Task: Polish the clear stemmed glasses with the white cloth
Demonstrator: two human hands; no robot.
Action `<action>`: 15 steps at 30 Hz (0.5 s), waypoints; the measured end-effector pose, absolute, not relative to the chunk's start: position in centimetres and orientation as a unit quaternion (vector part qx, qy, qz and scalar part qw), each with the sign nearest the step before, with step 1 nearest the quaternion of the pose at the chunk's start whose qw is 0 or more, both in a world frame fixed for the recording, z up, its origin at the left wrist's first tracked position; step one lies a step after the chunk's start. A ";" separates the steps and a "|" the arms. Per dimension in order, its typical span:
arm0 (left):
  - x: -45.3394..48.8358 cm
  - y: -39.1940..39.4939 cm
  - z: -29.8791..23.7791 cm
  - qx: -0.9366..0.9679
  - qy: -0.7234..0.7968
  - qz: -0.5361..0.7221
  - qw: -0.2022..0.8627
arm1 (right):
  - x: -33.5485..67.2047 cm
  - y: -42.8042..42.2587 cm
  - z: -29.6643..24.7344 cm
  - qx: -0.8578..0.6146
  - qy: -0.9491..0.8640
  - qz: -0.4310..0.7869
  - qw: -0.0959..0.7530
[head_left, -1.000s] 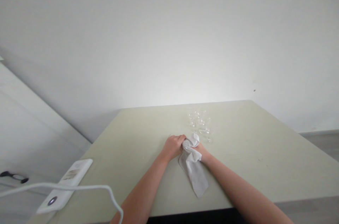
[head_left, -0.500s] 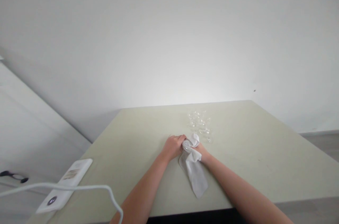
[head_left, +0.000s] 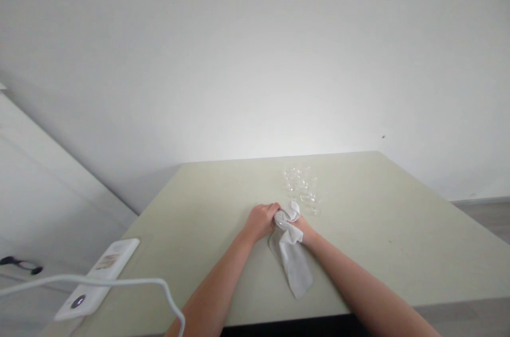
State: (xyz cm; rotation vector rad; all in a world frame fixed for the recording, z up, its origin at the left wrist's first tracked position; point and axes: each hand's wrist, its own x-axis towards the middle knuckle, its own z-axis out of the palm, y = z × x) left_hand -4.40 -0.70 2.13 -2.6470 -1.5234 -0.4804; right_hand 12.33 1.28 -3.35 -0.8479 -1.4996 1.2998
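My left hand (head_left: 261, 220) is closed around a clear glass (head_left: 281, 219), whose round mouth faces right and toward me. A faint clear edge, perhaps its foot, shows beyond the knuckles. My right hand (head_left: 303, 228) is closed on a white cloth (head_left: 295, 268), with its fingers mostly covered. Part of the cloth is bunched at the mouth of the glass and the rest hangs down onto the table. The two hands are close together, just above the tabletop. Behind them stand several clear stemmed glasses (head_left: 305, 191) in a tight group.
The pale green table (head_left: 207, 188) reaches to a white wall (head_left: 255, 60). A white box (head_left: 98, 279) with pictures on it lies at the left edge. A white cable (head_left: 119, 282) crosses the lower left, near my left forearm. A black-handled item (head_left: 22, 264) shows at far left.
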 end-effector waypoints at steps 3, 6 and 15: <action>-4.4 -0.7 2.2 -0.855 -0.494 -0.156 0.024 | 12.3 1.3 -3.3 -0.346 -0.610 0.535 0.472; -4.4 -0.7 2.2 -0.855 -0.494 -0.157 0.025 | 12.3 1.3 -3.3 -0.349 -0.603 0.538 0.474; -4.4 -0.8 2.3 -0.856 -0.491 -0.160 0.024 | 12.2 1.4 -3.5 -0.351 -0.605 0.534 0.475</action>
